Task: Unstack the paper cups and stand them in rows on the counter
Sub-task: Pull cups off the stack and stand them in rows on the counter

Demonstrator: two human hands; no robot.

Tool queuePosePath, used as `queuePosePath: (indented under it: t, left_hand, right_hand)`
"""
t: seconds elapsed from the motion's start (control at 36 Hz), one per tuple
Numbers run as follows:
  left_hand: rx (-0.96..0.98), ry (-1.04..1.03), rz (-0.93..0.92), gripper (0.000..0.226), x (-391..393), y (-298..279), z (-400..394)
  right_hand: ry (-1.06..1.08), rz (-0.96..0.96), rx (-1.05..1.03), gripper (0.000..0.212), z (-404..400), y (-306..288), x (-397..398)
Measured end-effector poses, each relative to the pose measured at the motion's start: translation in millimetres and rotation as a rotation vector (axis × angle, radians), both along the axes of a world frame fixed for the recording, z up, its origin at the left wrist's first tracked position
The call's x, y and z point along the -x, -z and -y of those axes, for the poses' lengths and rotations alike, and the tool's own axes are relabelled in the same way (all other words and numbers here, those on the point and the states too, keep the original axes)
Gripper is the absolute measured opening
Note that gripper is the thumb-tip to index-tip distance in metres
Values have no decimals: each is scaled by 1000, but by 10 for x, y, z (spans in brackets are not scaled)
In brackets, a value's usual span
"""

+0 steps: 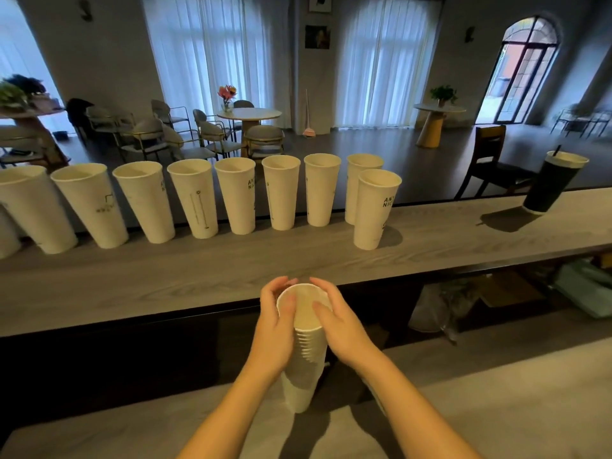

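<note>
A tall stack of white paper cups [303, 366] stands on the lower near counter [496, 409]. My left hand [273, 323] wraps the stack's left side, its thumb over the top cup's rim. My right hand [341, 323] holds the right side, thumb inside the rim of the top cup [303, 304]. On the grey wooden upper counter [198, 276] several single white cups stand upright in a back row [228, 197]. One more cup [374, 210] stands in front of that row's right end.
A black cup with a lid and straw [551, 183] stands at the upper counter's far right. Beyond the counter lie a dining room with tables and chairs [245, 127]. Bags and boxes [463, 303] sit on a shelf below the upper counter.
</note>
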State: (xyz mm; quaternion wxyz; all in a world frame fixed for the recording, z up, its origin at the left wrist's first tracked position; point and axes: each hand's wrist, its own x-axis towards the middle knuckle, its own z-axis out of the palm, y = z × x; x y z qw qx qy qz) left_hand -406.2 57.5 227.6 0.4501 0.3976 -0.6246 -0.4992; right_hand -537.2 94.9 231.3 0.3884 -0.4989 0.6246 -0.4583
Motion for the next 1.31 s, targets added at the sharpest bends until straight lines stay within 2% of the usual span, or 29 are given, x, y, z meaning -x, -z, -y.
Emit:
queuePosePath:
  t: [0.06, 0.17, 0.19, 0.31, 0.36, 0.44, 0.5, 0.58, 0.69, 0.81, 0.86, 1.0, 1.06, 1.14, 1.19, 1.25, 1.31]
  left_hand:
    - [-18, 83, 37, 43, -87, 142, -104]
    - [49, 157, 185, 101, -187, 384, -145]
    - [69, 159, 214, 110, -215, 413, -139]
    - [103, 143, 222, 114, -309, 311, -129]
    - [114, 125, 217, 116, -391, 175, -114]
    - [162, 94, 193, 120, -530, -117, -78]
    - [202, 90, 161, 118, -637, -322, -39]
    - [245, 136, 138, 112, -787, -554, 36]
    - [202, 293, 99, 100, -997, -667, 208]
    - [190, 418, 132, 99, -1133, -703, 371]
    - [201, 422, 117, 90, -1164, -747, 412]
    - [212, 331, 79, 77, -1136, -962, 427]
    - [236, 286, 148, 78, -1108, -1051, 444]
    - [466, 140, 403, 69, -1062, -1139, 599]
    - [575, 129, 439, 42, -1028, -1248, 690]
    - [629, 186, 498, 38, -980, -1382, 748]
    - [630, 268, 670, 35, -902, -1535, 802]
  right_hand:
    - [44, 20, -1, 38, -2, 28, -22]
    - [92, 56, -1, 31, -11, 28, -95]
    - [91, 58, -10, 30, -17, 33, -132]
    - [53, 76, -30, 31, -53, -58, -212]
    - [36, 92, -12, 47, -81, -164, -245]
    - [-22, 103, 93, 95, -105, -319, -309]
    - [-69, 104, 130, 110, -89, -428, -411]
    - [-125, 144, 157, 111, -36, -562, -581]
    - [-150, 183, 162, 114, 18, -660, -779]
    - [-189, 164, 147, 120, 47, -674, -854]
    - [-195, 158, 140, 122, 65, -699, -874]
    - [-146, 154, 190, 109, 118, -820, -876]
    - [-121, 157, 207, 95, 167, -808, -847]
    - [-80, 170, 246, 80, 234, -749, -747]
    - [-58, 181, 238, 83, 272, -726, -646]
    - [-54, 183, 228, 87, 303, -732, -529]
    - [-71, 163, 204, 88, 325, -732, -396]
